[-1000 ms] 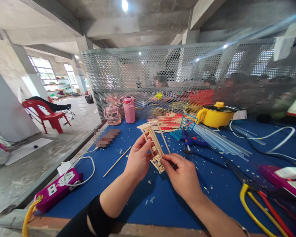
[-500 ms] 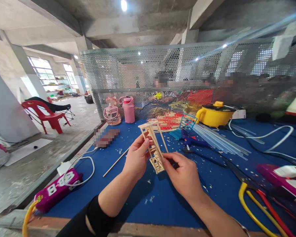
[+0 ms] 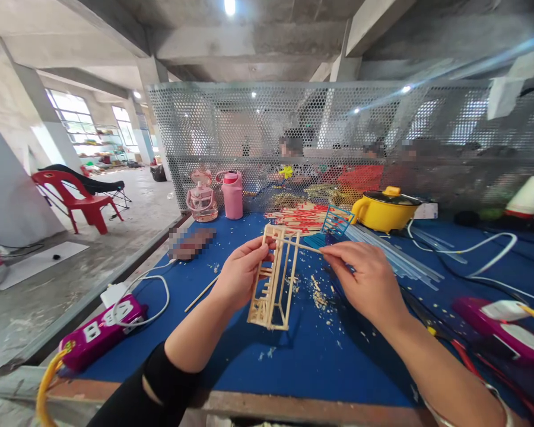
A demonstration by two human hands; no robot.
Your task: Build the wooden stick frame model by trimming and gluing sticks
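My left hand (image 3: 238, 276) is closed around the upper left side of a small frame built of pale wooden sticks (image 3: 273, 290), held tilted above the blue table. Short crosspieces run up inside it like rungs. Between the thumb and fingers of my right hand (image 3: 367, 281) is the end of a thin wooden stick (image 3: 308, 245). This stick reaches left across the frame's upper part; whether it is fixed there I cannot tell. Another loose stick (image 3: 201, 295) lies on the table, partly behind my left forearm.
Red-tipped sticks (image 3: 300, 218) are piled at the back, near a blue rack (image 3: 337, 220), clear plastic rods (image 3: 400, 261) and a yellow pot (image 3: 385, 213). Power strips (image 3: 102, 332) sit at both sides. Wood scraps (image 3: 320, 293) litter the middle. A perforated metal screen (image 3: 249, 136) stands behind; people are beyond it.
The frame has turned more upright and shows its side. My right hand has moved up and right, away from the frame's lower end, and now holds a stick across its top.
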